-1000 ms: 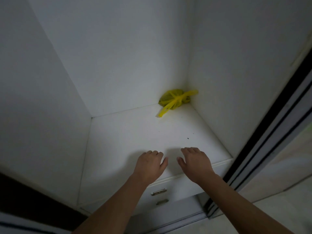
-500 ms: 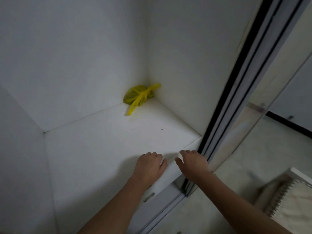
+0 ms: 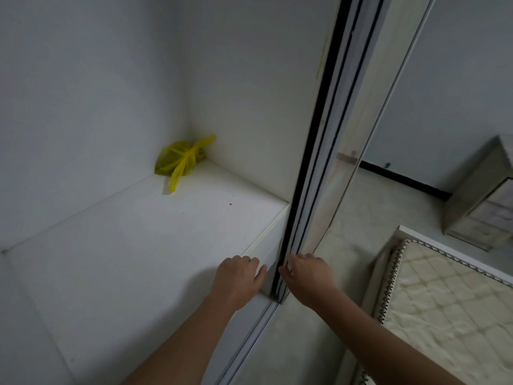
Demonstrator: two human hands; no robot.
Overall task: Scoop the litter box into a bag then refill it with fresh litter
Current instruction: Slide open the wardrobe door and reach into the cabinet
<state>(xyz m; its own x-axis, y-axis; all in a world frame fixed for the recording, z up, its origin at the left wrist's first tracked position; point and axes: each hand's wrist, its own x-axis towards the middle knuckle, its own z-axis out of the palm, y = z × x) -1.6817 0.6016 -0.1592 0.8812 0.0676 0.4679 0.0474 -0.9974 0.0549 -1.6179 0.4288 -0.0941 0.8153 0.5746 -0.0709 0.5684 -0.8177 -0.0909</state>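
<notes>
Yellow bag (image 3: 180, 161), knotted, lies in the far corner of the white shelf (image 3: 125, 245), well apart from both hands. Left hand (image 3: 238, 279) rests on the shelf's front edge, fingers loosely curled, holding nothing; right hand (image 3: 308, 276) touches the sliding door's frame (image 3: 313, 190), grip unclear. Risk: the door could slide onto fingers resting in its path.

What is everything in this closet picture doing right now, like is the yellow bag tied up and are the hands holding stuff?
yellow bag: knotted shut, lying in the back corner of the shelf
shelf: bare but for the bag and a few dark specks
sliding door: pulled aside, closet open
left hand: resting on the shelf's front edge, holding nothing
right hand: fingers on the door's edge
mattress: bare, lying flat
</notes>
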